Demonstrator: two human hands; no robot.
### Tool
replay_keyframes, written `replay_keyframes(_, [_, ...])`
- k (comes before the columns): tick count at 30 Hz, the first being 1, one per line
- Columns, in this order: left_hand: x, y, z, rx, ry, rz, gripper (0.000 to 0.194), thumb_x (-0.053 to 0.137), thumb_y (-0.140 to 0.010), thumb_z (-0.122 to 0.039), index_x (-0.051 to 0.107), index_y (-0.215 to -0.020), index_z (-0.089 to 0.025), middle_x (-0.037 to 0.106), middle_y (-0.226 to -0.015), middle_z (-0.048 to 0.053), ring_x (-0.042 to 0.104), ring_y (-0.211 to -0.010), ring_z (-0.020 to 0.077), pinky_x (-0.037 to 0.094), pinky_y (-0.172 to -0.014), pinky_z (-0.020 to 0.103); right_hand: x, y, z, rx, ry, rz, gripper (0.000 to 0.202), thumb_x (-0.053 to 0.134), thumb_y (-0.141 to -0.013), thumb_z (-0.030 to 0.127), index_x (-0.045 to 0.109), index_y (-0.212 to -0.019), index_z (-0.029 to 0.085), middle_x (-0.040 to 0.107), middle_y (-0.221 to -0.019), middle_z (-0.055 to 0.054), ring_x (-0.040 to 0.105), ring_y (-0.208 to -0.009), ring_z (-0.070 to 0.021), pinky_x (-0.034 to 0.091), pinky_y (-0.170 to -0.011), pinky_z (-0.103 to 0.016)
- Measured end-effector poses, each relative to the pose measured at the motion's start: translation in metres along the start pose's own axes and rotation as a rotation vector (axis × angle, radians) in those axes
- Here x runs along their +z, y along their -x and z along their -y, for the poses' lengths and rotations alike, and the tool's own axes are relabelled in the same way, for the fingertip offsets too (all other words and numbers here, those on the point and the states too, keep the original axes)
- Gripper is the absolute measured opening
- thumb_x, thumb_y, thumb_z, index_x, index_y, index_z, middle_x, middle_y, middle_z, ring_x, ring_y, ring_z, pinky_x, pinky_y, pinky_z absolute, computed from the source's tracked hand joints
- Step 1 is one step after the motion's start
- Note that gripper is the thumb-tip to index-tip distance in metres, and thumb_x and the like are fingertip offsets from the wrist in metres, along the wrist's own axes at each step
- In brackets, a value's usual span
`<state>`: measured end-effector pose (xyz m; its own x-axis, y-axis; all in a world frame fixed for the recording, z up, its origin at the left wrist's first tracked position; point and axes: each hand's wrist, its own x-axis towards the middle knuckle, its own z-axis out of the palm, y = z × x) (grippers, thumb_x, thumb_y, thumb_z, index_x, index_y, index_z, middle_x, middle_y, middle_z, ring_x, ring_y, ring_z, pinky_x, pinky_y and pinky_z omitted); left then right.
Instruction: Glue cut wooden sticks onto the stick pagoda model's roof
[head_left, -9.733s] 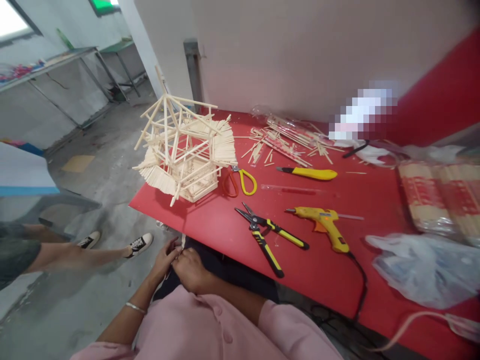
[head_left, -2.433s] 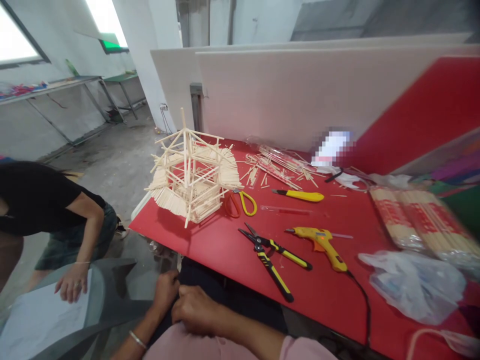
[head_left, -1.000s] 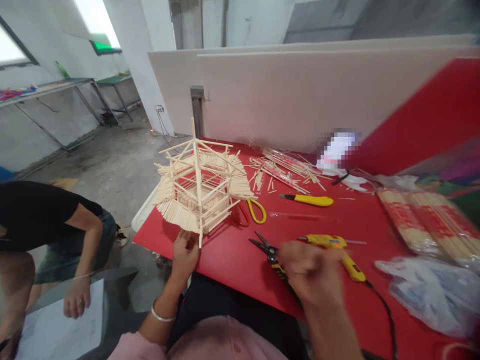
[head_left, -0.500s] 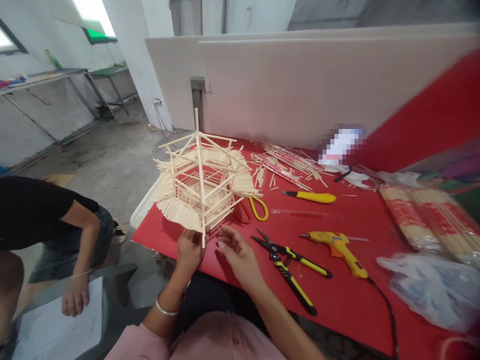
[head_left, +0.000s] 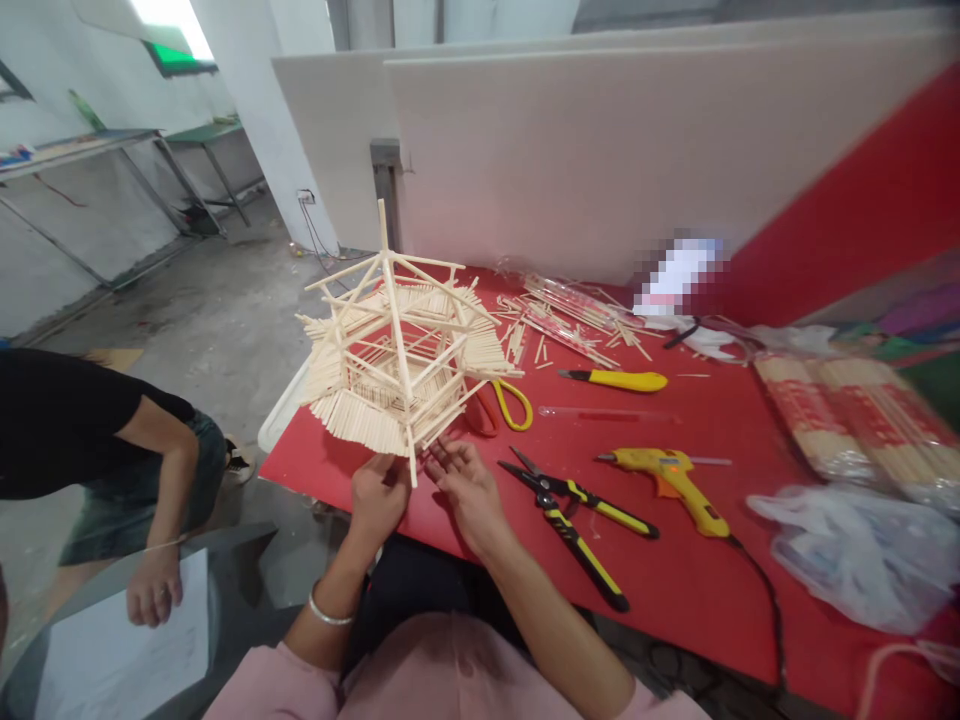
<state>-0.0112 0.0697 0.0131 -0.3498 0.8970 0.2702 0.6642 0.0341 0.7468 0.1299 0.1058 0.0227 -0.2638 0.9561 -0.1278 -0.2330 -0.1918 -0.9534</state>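
Note:
A pavilion-like stick model (head_left: 405, 370) of pale wooden sticks stands at the near left of the red table, with an open frame on top and a fringe of short sticks round it. My left hand (head_left: 379, 495) is closed at its near edge, the fingertips partly hidden under the stick fringe. Beside it, my right hand (head_left: 466, 488) has its fingers bent in against the lower front of the model, right of the upright front stick. Close to my right hand lie black-and-yellow pliers (head_left: 574, 510) with their jaws apart. Scissors (head_left: 514, 405) with red and yellow handles lie partly behind the model.
A yellow glue gun (head_left: 675, 480) with a trailing cord and a yellow utility knife (head_left: 619, 380) lie to the right. Loose sticks (head_left: 577, 315) are scattered behind. Bundled sticks (head_left: 847, 420) and a plastic bag (head_left: 862, 560) occupy the right side. Another person's hand (head_left: 155, 588) rests on paper at left.
My right hand has moved in towards the model, its fingers now bent against the lower front. My left hand stays at the near edge. The view has shifted slightly.

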Motion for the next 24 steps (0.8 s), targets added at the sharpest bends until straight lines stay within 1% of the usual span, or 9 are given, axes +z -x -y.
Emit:
replay_keyframes(3, [0.000, 0.000, -0.002, 0.036, -0.075, 0.031, 0.020, 0.056, -0.084, -0.031, 0.065, -0.072, -0.018, 0.062, -0.060, 0.003, 0.057, -0.054, 0.0156, 0.043, -0.057, 0.027, -0.003, -0.003, 0.001, -0.017, -0.004, 0.008, 0.028, 0.051, -0.065, 0.023, 0.039, -0.091, 0.027, 0.062, -0.124, -0.006, 0.061, -0.117, -0.0187, 0.051, -0.095, -0.039])
replay_keyframes(6, [-0.001, -0.002, -0.003, 0.065, -0.135, 0.085, 0.016, 0.056, -0.085, -0.030, 0.068, -0.085, -0.019, 0.065, -0.067, 0.004, 0.060, -0.062, 0.0177, 0.044, -0.062, 0.028, -0.005, -0.009, 0.002, -0.028, -0.005, 0.001, 0.028, 0.051, -0.067, 0.023, 0.039, -0.091, 0.027, 0.062, -0.125, -0.006, 0.061, -0.117, -0.0190, 0.051, -0.096, -0.041])
replay_keyframes(9, [-0.001, -0.004, -0.003, 0.106, -0.192, 0.142, 0.020, 0.059, -0.084, -0.033, 0.067, -0.095, -0.019, 0.066, -0.071, 0.004, 0.062, -0.066, 0.0194, 0.045, -0.063, 0.029, -0.005, -0.014, 0.001, -0.050, 0.009, -0.025, 0.027, 0.049, -0.068, 0.023, 0.040, -0.093, 0.027, 0.063, -0.123, -0.006, 0.061, -0.117, -0.0190, 0.051, -0.098, -0.042])
replay_keyframes(12, [-0.001, -0.006, -0.003, 0.151, -0.231, 0.174, 0.019, 0.062, -0.082, -0.036, 0.065, -0.091, -0.020, 0.066, -0.074, 0.004, 0.062, -0.068, 0.0194, 0.045, -0.064, 0.029, -0.008, -0.010, 0.003, -0.081, 0.040, -0.042, 0.032, 0.049, -0.067, 0.022, 0.044, -0.098, 0.027, 0.063, -0.122, -0.005, 0.059, -0.120, -0.0189, 0.050, -0.100, -0.042])
replay_keyframes(15, [-0.002, -0.006, -0.005, 0.156, -0.252, 0.196, 0.016, 0.062, -0.082, -0.036, 0.061, -0.080, -0.021, 0.063, -0.070, 0.002, 0.060, -0.066, 0.0180, 0.042, -0.062, 0.028, -0.020, 0.004, 0.013, -0.092, 0.094, -0.041, 0.042, 0.051, -0.070, 0.021, 0.051, -0.111, 0.027, 0.061, -0.129, -0.006, 0.057, -0.125, -0.0198, 0.050, -0.102, -0.041])
replay_keyframes(16, [-0.002, -0.006, -0.006, 0.148, -0.259, 0.190, 0.017, 0.061, -0.082, -0.037, 0.059, -0.078, -0.021, 0.062, -0.069, 0.001, 0.059, -0.065, 0.0176, 0.041, -0.061, 0.028, -0.026, 0.009, 0.019, -0.103, 0.148, -0.034, 0.044, 0.052, -0.073, 0.021, 0.053, -0.117, 0.027, 0.060, -0.132, -0.007, 0.057, -0.125, -0.0202, 0.050, -0.101, -0.041])
replay_keyframes(18, [-0.003, -0.005, -0.007, 0.129, -0.267, 0.156, 0.019, 0.058, -0.084, -0.037, 0.058, -0.075, -0.020, 0.060, -0.067, 0.001, 0.057, -0.063, 0.0173, 0.039, -0.059, 0.028, -0.041, 0.019, 0.032, -0.160, 0.353, -0.016, 0.043, 0.053, -0.080, 0.023, 0.056, -0.122, 0.026, 0.060, -0.134, -0.009, 0.057, -0.126, -0.0220, 0.049, -0.102, -0.044])
replay_keyframes(22, [-0.002, -0.005, -0.007, 0.104, -0.252, 0.111, 0.023, 0.057, -0.086, -0.037, 0.058, -0.071, -0.020, 0.056, -0.061, 0.001, 0.054, -0.059, 0.0172, 0.036, -0.058, 0.028, -0.063, 0.026, 0.053, -0.336, 0.891, -0.003, 0.032, 0.051, -0.089, 0.025, 0.067, -0.117, 0.022, 0.060, -0.136, -0.011, 0.050, -0.132, -0.0269, 0.040, -0.111, -0.052])
replay_keyframes(24, [-0.001, -0.005, -0.006, 0.098, -0.253, 0.110, 0.023, 0.057, -0.085, -0.038, 0.058, -0.069, -0.021, 0.054, -0.059, 0.000, 0.053, -0.057, 0.0170, 0.034, -0.056, 0.028, -0.067, 0.023, 0.058, -0.348, 1.102, 0.024, 0.035, 0.048, -0.091, 0.024, 0.067, -0.120, 0.020, 0.056, -0.141, -0.013, 0.047, -0.136, -0.0288, 0.037, -0.112, -0.053])
